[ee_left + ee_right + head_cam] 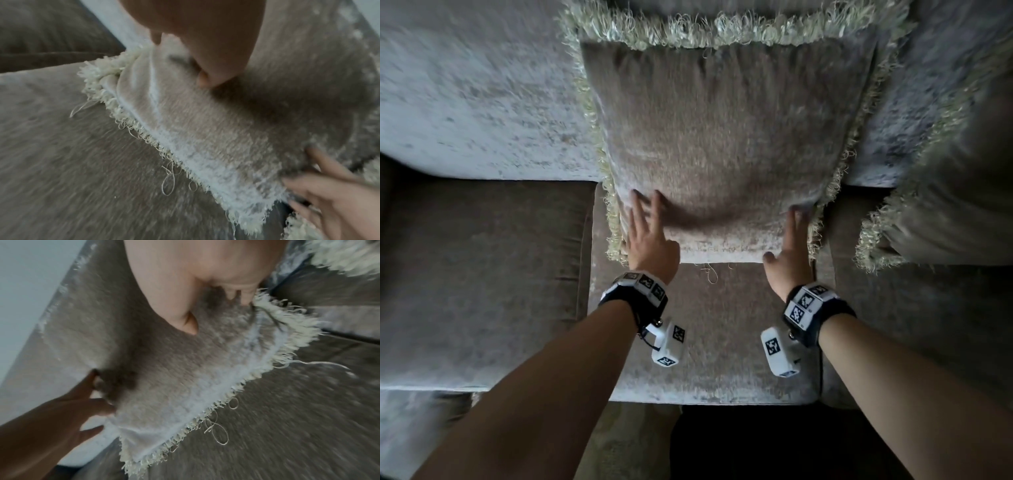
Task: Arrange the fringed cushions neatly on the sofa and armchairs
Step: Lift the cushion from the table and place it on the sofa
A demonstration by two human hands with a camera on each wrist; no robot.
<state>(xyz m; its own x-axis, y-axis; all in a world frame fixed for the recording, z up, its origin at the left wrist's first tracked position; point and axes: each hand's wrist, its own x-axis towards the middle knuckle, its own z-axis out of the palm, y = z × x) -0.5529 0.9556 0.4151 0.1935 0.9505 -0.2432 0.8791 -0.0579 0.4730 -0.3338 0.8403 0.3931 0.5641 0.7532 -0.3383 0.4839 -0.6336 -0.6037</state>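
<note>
Pressing flat: your left hand (650, 240) at 7 o'clock and right hand (791, 246) at 5, fingers straight, on the fringed cushion (726, 137) leaning against the sofa (482, 113) back.

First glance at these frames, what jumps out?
The big fringed cushion propped against the sofa backrest, dead centre, with the left hand and right hand pressed flat on its lower corners. A second fringed cushion sits at the right edge. Loose fringe threads trail from the bottom edge onto the seat cushion.
</note>
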